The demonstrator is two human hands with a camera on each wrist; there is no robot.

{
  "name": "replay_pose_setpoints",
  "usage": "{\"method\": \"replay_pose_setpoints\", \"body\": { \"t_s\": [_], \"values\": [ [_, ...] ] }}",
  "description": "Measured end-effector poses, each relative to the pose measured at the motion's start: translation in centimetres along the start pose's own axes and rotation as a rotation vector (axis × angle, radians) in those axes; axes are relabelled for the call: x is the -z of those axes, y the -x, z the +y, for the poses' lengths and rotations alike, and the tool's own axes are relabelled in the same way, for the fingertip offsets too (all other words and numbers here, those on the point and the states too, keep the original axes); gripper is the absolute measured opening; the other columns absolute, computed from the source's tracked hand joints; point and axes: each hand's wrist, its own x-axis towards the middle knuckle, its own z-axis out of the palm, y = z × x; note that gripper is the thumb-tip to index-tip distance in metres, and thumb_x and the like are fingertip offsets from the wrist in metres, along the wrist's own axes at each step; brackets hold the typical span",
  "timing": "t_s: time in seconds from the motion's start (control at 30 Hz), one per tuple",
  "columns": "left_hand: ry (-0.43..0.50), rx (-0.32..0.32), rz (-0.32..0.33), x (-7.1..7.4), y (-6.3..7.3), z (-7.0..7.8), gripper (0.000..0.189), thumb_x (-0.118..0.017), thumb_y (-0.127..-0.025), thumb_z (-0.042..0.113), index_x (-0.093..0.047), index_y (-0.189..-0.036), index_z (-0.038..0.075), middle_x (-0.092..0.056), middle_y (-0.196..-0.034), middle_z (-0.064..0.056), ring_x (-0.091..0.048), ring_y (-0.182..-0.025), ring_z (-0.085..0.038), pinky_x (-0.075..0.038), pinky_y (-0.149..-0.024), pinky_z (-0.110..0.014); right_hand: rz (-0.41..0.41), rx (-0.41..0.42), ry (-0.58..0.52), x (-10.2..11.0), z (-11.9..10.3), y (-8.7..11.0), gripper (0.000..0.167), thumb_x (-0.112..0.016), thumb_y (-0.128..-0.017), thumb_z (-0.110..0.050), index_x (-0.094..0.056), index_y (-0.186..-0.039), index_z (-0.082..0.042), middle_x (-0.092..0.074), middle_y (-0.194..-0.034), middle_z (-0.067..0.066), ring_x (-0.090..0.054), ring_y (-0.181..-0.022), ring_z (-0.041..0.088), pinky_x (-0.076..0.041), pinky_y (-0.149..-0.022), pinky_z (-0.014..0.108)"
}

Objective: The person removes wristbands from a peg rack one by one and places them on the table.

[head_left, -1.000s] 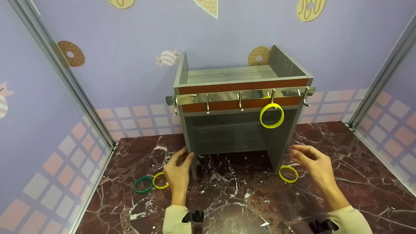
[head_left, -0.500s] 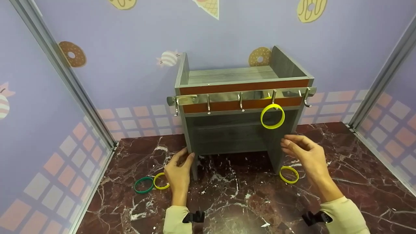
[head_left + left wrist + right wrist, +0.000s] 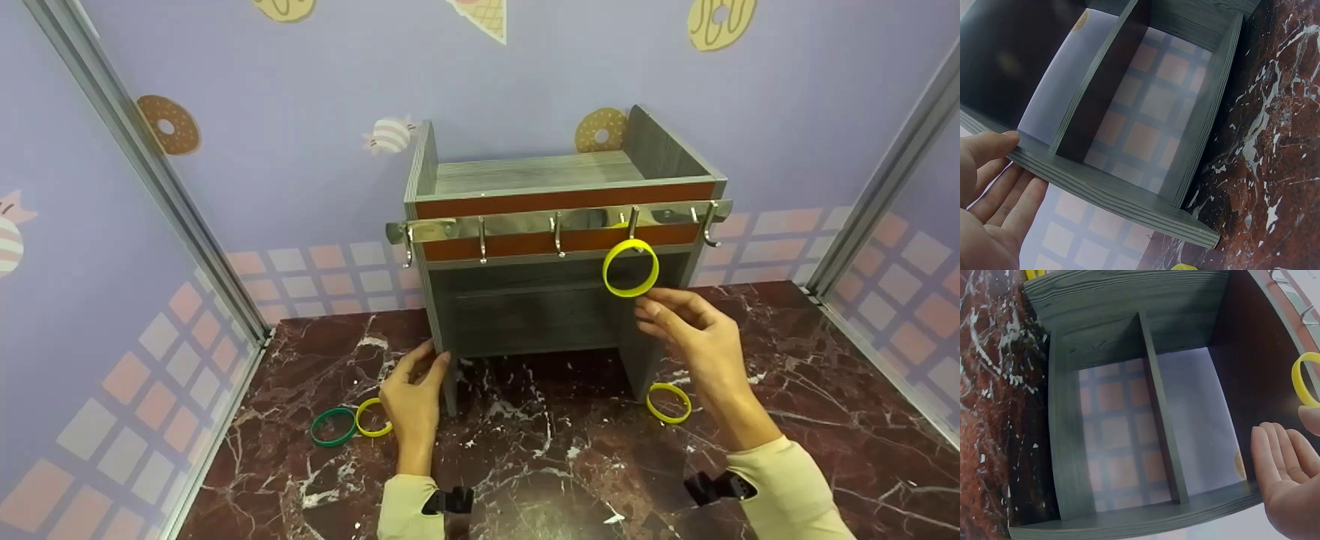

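A grey wood-grain shelf (image 3: 536,324) stands on the marbled tabletop, a metal hook rail (image 3: 517,225) across its front. My left hand (image 3: 411,399) grips the edge of its left side panel, thumb (image 3: 998,145) inside and fingers behind. From a hook right of centre hangs a yellow ring (image 3: 606,271). Just under it is my right hand (image 3: 701,341), thumb and fingers parted; in the right wrist view the thumb tip is right at the lower edge of the yellow ring (image 3: 1299,379).
On the table lie a green ring (image 3: 335,444) and a yellow ring (image 3: 360,421) left of the shelf. Another yellow ring (image 3: 667,419) lies by its right foot. Patterned lilac walls (image 3: 300,150) close in the back and sides.
My right hand has moved up and left from beside the shelf to just below the hanging yellow ring. The left hand keeps its hold on the side panel.
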Motion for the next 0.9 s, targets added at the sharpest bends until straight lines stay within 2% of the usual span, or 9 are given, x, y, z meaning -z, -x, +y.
{"method": "replay_pose_setpoints", "body": {
  "t_s": [0.13, 0.27, 0.4, 0.5, 0.6, 0.9],
  "values": [
    [-0.011, -0.003, 0.007, 0.0, 0.0, -0.1, 0.023, -0.086, -0.089, 0.001, -0.081, -0.112, 0.0, -0.079, -0.104, -0.016, -0.077, -0.092, -0.032, -0.062, -0.076, -0.021, 0.012, -0.009, 0.004, -0.3, -0.4, -0.1, 0.036, -0.078, -0.101, -0.018, -0.07, -0.128, 0.004, -0.079, -0.111, 0.01, -0.079, -0.095, 0.024, -0.058, -0.06, 0.019],
    [-0.006, 0.002, 0.011, 0.0, -0.1, -0.2, 0.023, -0.086, -0.089, 0.001, -0.081, -0.111, -0.001, -0.079, -0.103, -0.017, -0.077, -0.091, -0.033, -0.062, -0.077, -0.022, 0.024, 0.03, -0.1, -0.7, -0.6, -0.4, 0.028, -0.075, -0.101, -0.008, -0.07, -0.125, 0.007, -0.078, -0.109, 0.015, -0.078, -0.095, 0.027, -0.064, -0.076, 0.028],
    [0.007, 0.007, 0.011, 0.0, -0.1, -0.2, 0.023, -0.086, -0.089, 0.001, -0.081, -0.112, -0.001, -0.078, -0.103, -0.018, -0.077, -0.091, -0.034, -0.062, -0.077, -0.021, 0.026, 0.079, -0.19, -1.1, -0.8, -0.7, 0.028, -0.072, -0.101, 0.001, -0.066, -0.124, 0.014, -0.076, -0.11, 0.018, -0.077, -0.1, 0.028, -0.062, -0.091, 0.043],
    [0.008, 0.009, 0.008, 0.0, -0.1, -0.2, 0.023, -0.086, -0.089, 0.001, -0.081, -0.112, -0.001, -0.078, -0.104, -0.018, -0.077, -0.091, -0.033, -0.062, -0.077, -0.021, 0.031, 0.093, -0.196, -1.3, -0.9, -0.8, 0.03, -0.071, -0.101, 0.002, -0.065, -0.125, 0.017, -0.077, -0.111, 0.017, -0.077, -0.1, 0.029, -0.062, -0.09, 0.042],
    [0.002, 0.0, 0.005, 0.0, -0.1, -0.2, 0.023, -0.086, -0.09, 0.002, -0.081, -0.112, 0.0, -0.079, -0.105, -0.017, -0.077, -0.091, -0.032, -0.062, -0.076, -0.021, 0.038, 0.096, -0.203, -1.4, -1.1, -0.9, 0.025, -0.071, -0.1, 0.004, -0.067, -0.122, 0.016, -0.077, -0.108, 0.018, -0.078, -0.096, 0.029, -0.063, -0.088, 0.04],
    [0.005, -0.017, 0.003, -0.1, 0.0, -0.1, 0.023, -0.086, -0.09, 0.002, -0.081, -0.113, 0.0, -0.079, -0.107, -0.016, -0.077, -0.092, -0.03, -0.062, -0.076, -0.021, 0.046, 0.083, -0.318, -1.6, -1.7, -1.2, 0.011, -0.068, -0.099, 0.011, -0.072, -0.11, 0.011, -0.076, -0.101, 0.02, -0.078, -0.087, 0.027, -0.064, -0.085, 0.04]
  ]
}}
